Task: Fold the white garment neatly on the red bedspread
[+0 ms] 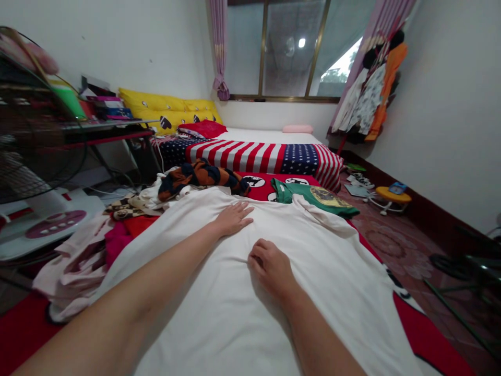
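Observation:
A large white shirt (219, 308) lies spread over a red patterned surface, with creases across it and a sleeve-like fold (324, 219) at its far right. My left hand (234, 218) rests flat on its upper part, fingers stretched out and apart. Closer to me, my right hand (270, 265) is closed, its curled fingers gripping the white fabric, where a small crease runs to the fingertips. Just beyond the shirt on the right is a folded green T-shirt (313, 196) with a yellow print.
Rumpled clothes (203, 177) are heaped at the far left, and pink garments (78, 266) lie beside a fan (50, 219). Beyond stands a bed with a striped, starred cover (250, 156). On the right are a yellow stool (393, 195) and hanging clothes (368, 99).

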`<state>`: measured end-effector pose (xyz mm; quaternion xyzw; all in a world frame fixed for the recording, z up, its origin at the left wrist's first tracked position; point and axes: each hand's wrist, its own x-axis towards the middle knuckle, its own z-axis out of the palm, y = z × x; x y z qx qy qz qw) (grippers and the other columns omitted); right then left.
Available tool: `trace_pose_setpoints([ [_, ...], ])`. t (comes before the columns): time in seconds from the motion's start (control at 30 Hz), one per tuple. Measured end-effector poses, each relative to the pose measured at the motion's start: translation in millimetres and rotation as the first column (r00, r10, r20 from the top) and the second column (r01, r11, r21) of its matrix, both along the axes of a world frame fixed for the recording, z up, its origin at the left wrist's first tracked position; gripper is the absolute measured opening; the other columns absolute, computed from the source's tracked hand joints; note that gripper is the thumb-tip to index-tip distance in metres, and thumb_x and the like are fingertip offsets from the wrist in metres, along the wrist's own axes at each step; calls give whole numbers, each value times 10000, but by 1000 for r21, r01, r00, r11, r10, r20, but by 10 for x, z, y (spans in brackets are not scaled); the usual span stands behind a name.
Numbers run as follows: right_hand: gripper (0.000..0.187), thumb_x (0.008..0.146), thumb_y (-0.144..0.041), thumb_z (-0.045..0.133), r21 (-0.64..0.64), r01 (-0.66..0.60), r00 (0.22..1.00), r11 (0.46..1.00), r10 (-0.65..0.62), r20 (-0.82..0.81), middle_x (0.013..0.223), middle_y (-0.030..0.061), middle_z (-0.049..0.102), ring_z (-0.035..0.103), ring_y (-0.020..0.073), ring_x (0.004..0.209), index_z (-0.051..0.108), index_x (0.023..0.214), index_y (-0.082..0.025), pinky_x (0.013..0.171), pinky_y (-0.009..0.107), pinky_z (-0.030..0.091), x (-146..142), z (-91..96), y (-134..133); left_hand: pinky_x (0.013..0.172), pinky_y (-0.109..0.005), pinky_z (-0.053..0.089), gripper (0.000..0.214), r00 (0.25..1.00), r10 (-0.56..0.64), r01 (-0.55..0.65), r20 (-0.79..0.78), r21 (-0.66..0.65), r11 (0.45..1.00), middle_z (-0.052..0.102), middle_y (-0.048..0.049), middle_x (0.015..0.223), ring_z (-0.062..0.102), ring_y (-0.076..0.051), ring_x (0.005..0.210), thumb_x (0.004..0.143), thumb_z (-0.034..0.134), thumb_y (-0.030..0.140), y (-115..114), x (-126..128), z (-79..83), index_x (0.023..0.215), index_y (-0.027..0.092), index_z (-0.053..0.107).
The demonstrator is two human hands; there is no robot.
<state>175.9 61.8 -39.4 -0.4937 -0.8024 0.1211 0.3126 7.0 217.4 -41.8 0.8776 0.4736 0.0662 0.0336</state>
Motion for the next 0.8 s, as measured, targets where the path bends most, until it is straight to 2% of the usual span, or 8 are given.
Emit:
trace_pose_setpoints([
  [0.07, 176, 854, -189, 536, 0, 7, 999, 1000, -7, 31, 824, 28, 625, 554, 152, 781, 657, 728, -209, 678, 260, 391, -10, 19, -19, 1160, -474, 158, 550, 1000, -2, 1, 23, 33, 999, 235, -87, 1568, 186, -268, 1446, 969, 330, 492, -29, 4, -4, 1456, 238, 363],
  [0.2, 94, 829, -200, 591, 26, -8, 1000, 1000, 7, 12, 923, 32, 631, 555, 169, 885, 679, 851, -226, 755, 264, 405, -3, 17, -32, 1145, -474, 208, 556, 999, -25, 23, 43, 39, 999, 225, -134, 1564, 197, -302, 1440, 954, 390, 478, -177, -3, 31, 1438, 203, 397],
  [0.33, 111, 845, -205, 578, 7, -20, 1000, 1000, 21, -22, 905, 25, 636, 565, 167, 884, 670, 786, -223, 752, 264, 407, 2, 14, -28, 1144, -502, 190, 550, 992, -124, 124, 35, 3, 992, 203, -76, 1578, 170, -282, 1450, 953, 360, 530, -359, -84, 52, 1457, 309, 351],
  [0.43, 89, 852, -232, 572, 24, 35, 993, 999, -32, -110, 919, 31, 634, 578, 162, 851, 657, 830, -217, 731, 261, 413, 22, 6, -15, 1132, -537, 186, 511, 999, -43, 43, 5, -29, 999, 194, -80, 1579, 168, -289, 1450, 974, 324, 486, -414, -67, 61, 1457, 320, 349],
  [0.53, 119, 864, -226, 530, 42, 171, 965, 984, -159, -208, 924, 49, 634, 582, 169, 832, 647, 873, -205, 744, 275, 424, 64, -35, 25, 1124, -556, 184, 531, 998, 70, -70, 2, -19, 997, 229, -123, 1564, 190, -320, 1440, 955, 384, 476, -437, 57, 56, 1444, 268, 386],
  [0.6, 130, 846, -190, 512, 17, 242, 945, 970, -232, -229, 891, 57, 635, 577, 178, 811, 642, 848, -197, 743, 291, 431, 91, -76, 61, 1134, -548, 161, 557, 999, 47, -47, 22, -17, 999, 217, -112, 1570, 174, -309, 1446, 949, 383, 501, -460, 148, 48, 1454, 266, 366],
  [0.7, 141, 805, -161, 507, -19, 272, 925, 962, -267, -269, 877, 60, 636, 578, 187, 805, 635, 853, -197, 748, 304, 441, 107, -125, 106, 1137, -565, 138, 538, 1000, 3, -1, 30, -62, 998, 199, -59, 1580, 155, -289, 1453, 956, 350, 507, -515, 255, 69, 1460, 318, 339],
  [0.8, 174, 795, -186, 508, -25, 288, 873, 957, -273, -403, 941, 72, 632, 584, 186, 810, 621, 927, -190, 754, 312, 453, 104, -138, 131, 1121, -579, 188, 506, 995, 91, -89, 50, -31, 996, 287, -99, 1549, 235, -329, 1424, 945, 398, 452, -613, 391, 111, 1414, 266, 431],
])
